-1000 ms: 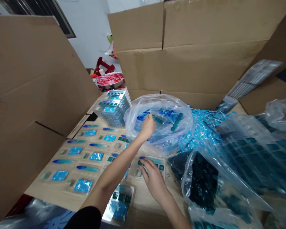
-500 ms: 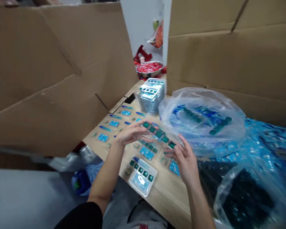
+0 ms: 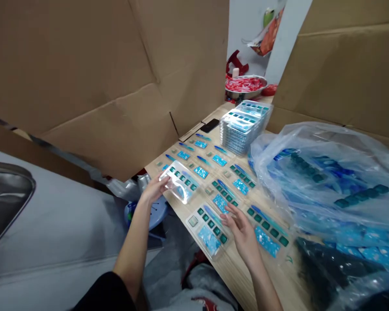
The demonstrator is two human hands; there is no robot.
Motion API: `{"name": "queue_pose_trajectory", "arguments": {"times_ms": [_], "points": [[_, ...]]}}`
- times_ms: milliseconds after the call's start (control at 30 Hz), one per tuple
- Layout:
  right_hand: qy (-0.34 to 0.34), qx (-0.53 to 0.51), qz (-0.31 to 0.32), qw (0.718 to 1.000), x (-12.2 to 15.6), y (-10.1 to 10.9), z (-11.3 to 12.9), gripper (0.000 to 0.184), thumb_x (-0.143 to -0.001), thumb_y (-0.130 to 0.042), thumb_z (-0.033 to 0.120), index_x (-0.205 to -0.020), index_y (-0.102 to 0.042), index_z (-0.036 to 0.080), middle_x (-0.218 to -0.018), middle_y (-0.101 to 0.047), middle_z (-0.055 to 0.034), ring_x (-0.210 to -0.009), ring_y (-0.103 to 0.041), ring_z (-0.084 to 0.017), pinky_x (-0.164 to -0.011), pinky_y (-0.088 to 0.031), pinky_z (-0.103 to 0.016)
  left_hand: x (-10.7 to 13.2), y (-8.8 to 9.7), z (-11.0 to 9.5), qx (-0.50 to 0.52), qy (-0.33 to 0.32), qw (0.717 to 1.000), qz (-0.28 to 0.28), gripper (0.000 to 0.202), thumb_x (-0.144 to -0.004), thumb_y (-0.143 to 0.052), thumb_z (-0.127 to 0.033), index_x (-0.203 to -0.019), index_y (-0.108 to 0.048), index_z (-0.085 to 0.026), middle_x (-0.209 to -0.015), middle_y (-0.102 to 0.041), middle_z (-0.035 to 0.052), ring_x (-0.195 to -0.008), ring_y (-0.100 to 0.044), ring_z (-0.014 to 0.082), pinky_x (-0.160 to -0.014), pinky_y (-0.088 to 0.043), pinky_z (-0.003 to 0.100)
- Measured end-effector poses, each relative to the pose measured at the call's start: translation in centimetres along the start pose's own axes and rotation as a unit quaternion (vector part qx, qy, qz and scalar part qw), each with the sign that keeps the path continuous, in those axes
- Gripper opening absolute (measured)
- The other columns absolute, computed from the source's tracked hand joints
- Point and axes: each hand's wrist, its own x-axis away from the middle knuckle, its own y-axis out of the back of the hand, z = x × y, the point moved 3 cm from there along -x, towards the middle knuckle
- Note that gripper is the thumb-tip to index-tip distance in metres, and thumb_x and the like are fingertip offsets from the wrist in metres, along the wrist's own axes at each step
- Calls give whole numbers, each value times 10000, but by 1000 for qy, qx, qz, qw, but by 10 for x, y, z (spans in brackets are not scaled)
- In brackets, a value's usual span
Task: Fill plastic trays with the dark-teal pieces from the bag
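Note:
My left hand [image 3: 153,190] pinches the left edge of a clear plastic tray [image 3: 180,180]. A row of dark green square pieces shows in this tray, with a blue packet under its shiny surface. My right hand [image 3: 241,229], fingers apart and holding nothing, hovers between two more trays. To its left lies a filled tray [image 3: 210,231] with green squares, a blue packet and a blue stick-like piece. On its right is another tray [image 3: 267,231] with similar contents. Beyond the hands, several sets of blue packets [image 3: 201,172] and blue sticks lie in rows on the wooden table [image 3: 240,270].
A tall stack of filled clear trays [image 3: 243,125] stands at the back beside a black phone [image 3: 210,125]. At right sit a large clear bag [image 3: 311,172] and a dark bag [image 3: 337,263]. Cardboard walls [image 3: 116,65] flank the table. A bowl of red pieces [image 3: 246,84] is behind.
Both hands held a strip of green squares above the table; now my left hand has moved left with a tray, and my right hand is free. The view has turned left.

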Motion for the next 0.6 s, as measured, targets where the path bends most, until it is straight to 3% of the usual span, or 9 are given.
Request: {"name": "queue_pose_trajectory", "arguments": {"times_ms": [67, 167, 467, 600], "points": [[6, 12, -18, 1000, 0, 9, -3, 493, -701, -712, 559, -1058, -675, 220, -1114, -710, -118, -867, -721, -268, -794, -581, -453, -16, 18, -4, -26, 10, 999, -34, 240, -835, -653, -116, -1066, -593, -145, -765, -662, -14, -590, -631, 88, -549, -518, 188], [6, 15, -38, 999, 1, 23, -7, 497, -687, -717, 574, -1027, -675, 213, -1077, -719, -116, -815, -718, -247, -763, -585, -435, -31, 28, 3, -71, 30, 995, -62, 199, -913, -584, -218, -1088, -585, -125, -899, -649, 28, -685, -630, 111, -592, -542, 242], [2, 40, -64, 997, 6, 36, -12, 507, -677, -722, 583, -1005, -678, 199, -1064, -721, -112, -771, -711, -225, -766, -578, -426, -44, 20, 18, -181, 26, 981, -69, 275, -922, -572, -292, -1148, -573, -137, -1067, -627, 70, -863, -639, 167, -729, -564, 341], [-2, 51, -64, 997, 7, 37, -15, 510, -688, -706, 595, -1003, -675, 195, -1059, -723, -114, -789, -715, -234, -776, -573, -433, -42, 14, 20, -287, 1, 954, -92, 296, -917, -577, -300, -1167, -569, -142, -1122, -617, 82, -937, -633, 194, -795, -553, 388]]}}
